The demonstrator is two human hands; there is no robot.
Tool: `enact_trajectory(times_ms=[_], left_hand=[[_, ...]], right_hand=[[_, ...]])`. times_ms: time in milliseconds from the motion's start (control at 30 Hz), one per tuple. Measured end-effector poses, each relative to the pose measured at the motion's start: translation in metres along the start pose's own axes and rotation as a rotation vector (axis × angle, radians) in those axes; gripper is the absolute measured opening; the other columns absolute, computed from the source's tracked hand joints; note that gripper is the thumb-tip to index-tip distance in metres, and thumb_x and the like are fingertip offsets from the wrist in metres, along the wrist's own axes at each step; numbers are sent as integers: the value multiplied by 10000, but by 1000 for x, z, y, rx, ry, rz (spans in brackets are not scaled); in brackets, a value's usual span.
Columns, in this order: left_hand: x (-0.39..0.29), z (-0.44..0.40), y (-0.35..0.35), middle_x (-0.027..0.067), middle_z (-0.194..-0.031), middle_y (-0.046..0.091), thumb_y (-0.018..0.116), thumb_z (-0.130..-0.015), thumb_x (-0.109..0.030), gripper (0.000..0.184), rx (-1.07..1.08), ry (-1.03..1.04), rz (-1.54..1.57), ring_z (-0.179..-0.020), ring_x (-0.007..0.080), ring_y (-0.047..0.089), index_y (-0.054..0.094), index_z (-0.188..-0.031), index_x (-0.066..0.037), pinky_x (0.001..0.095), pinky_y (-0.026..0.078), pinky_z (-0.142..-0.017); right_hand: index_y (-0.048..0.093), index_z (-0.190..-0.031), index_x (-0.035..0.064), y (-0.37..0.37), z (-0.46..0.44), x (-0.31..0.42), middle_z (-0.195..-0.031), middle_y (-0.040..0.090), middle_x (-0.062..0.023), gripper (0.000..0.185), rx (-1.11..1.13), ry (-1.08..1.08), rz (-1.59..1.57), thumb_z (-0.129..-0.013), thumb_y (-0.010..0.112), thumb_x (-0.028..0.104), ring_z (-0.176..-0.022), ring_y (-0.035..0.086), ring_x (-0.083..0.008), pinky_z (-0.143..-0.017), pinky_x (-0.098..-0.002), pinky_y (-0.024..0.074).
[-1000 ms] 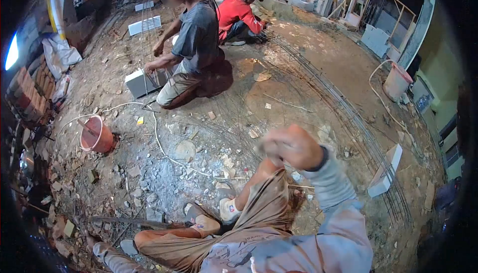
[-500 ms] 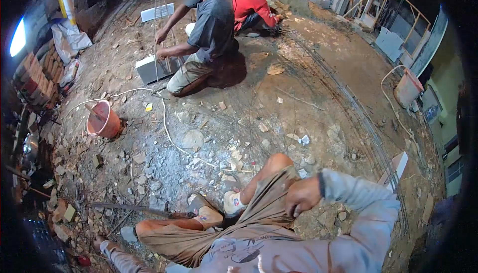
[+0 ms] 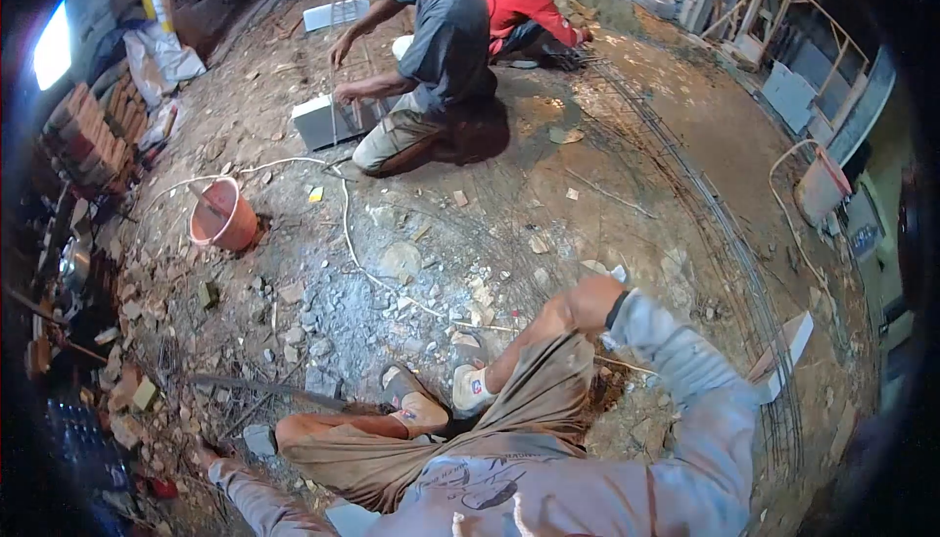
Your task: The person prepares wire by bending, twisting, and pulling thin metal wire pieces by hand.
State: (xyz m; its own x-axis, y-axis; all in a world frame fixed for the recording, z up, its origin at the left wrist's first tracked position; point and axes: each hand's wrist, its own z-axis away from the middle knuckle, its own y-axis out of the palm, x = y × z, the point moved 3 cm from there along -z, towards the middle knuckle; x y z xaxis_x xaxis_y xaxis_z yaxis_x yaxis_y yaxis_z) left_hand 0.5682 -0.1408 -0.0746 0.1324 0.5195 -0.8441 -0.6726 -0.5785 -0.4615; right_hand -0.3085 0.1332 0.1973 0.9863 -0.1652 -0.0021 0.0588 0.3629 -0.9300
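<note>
My right hand (image 3: pixel 593 302) rests at my raised right knee, over the rolled brown trousers (image 3: pixel 534 390). Its fingers are blurred and partly hidden. Low on the left, my left hand (image 3: pixel 204 453) is down at the rubble beside my hip; the fingers are too dark and small to make out. Close to it lie a grey stone (image 3: pixel 259 440) and a long dark flat bar (image 3: pixel 264 389) that runs toward my feet. I sit with legs bent, wearing sandals over a light sock (image 3: pixel 470 387).
A pink bucket (image 3: pixel 223 216) with a stick in it stands left. A pale cable (image 3: pixel 348 229) crosses the rubble. One person kneels by a grey block (image 3: pixel 328 124); another in red (image 3: pixel 529 10) crouches behind. Long steel bars (image 3: pixel 715 209) and a white block (image 3: pixel 788 351) lie right.
My right hand has moved up and forward from my thigh to my knee. My left hand stays low by the rubble. The view has shifted slightly.
</note>
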Motion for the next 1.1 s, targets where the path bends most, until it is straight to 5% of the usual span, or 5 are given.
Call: enact_trajectory(times_ms=[167,400,733,833,1100], left_hand=[[-35,56,-25,115,-1076,593,476,-874,-473,533,372,-24,534,-878,235,557,504,-1216,-65,370,437,-750],[-17,65,-37,6,-644,553,464,-887,-450,363,248,-206,847,-443,164,400,584,-839,-110,284,343,-394],[-167,122,71,-20,-606,526,572,-849,-346,276,970,379,1078,-511,131,482,546,-705,-112,288,471,-526],[-257,140,111,119,-1133,560,515,-879,-253,398,799,181,935,-1001,222,550,473,-1218,-50,294,461,-830],[-244,271,201,91,-849,640,615,-805,-384,401,456,608,186,-755,194,600,601,-1009,-40,331,467,-642]], right_hand=[[630,-976,22,18,48,36,-911,636,-169,298,801,-588,-373,-760,611,226,-854,603,-290,-771,-362,457],[620,-893,-19,-91,89,-10,-770,636,-156,263,65,-760,-992,-846,551,231,-593,611,-211,-535,-310,474],[527,-1036,91,146,73,-156,-618,428,41,227,-658,804,-1742,-867,541,243,-472,378,-54,-375,-212,292],[538,-953,118,208,101,-211,-615,440,37,151,-810,888,-1857,-886,510,250,-476,386,-77,-387,-223,310],[569,-783,110,394,53,-238,-577,494,-42,225,-478,1278,-1529,-868,497,306,-424,436,-155,-377,-300,351]])
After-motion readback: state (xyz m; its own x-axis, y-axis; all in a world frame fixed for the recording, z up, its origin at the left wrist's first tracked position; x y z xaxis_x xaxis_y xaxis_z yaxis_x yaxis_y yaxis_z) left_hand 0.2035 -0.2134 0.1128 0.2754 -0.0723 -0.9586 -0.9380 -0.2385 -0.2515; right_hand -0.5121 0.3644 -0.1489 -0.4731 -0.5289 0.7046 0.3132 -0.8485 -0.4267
